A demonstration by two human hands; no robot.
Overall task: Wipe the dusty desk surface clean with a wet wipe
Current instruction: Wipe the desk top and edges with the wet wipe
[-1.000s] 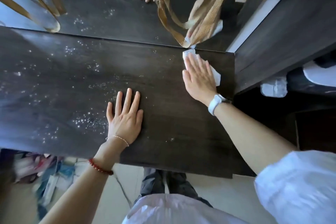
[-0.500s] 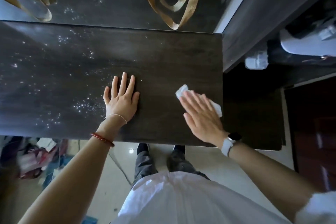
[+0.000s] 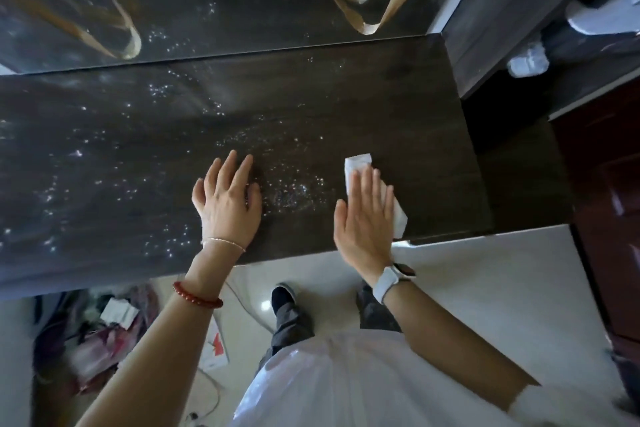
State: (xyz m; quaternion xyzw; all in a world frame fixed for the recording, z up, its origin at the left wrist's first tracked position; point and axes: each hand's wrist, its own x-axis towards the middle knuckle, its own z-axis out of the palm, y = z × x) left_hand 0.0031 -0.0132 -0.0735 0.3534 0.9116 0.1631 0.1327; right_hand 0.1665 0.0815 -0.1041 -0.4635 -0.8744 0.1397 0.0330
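Note:
The dark wooden desk (image 3: 398, 107) carries white dust specks, thickest between my hands (image 3: 294, 191) and across its left half. My right hand (image 3: 363, 218) lies flat on a folded white wet wipe (image 3: 360, 163), pressing it onto the desk near the front right corner; the wipe shows past my fingertips and beside my little finger. My left hand (image 3: 228, 204) rests palm down on the desk to the left of the dust patch, fingers together, holding nothing.
A glossy dark panel (image 3: 242, 3) behind the desk mirrors the dust and my fingers. Tan bag straps (image 3: 367, 10) hang over it. A dark cabinet (image 3: 512, 10) stands at the right. Clutter (image 3: 104, 333) lies on the pale floor below the desk's front edge.
My right hand has slid the wipe from the back right of the desk toward the front edge. My left hand has stayed flat on the desk.

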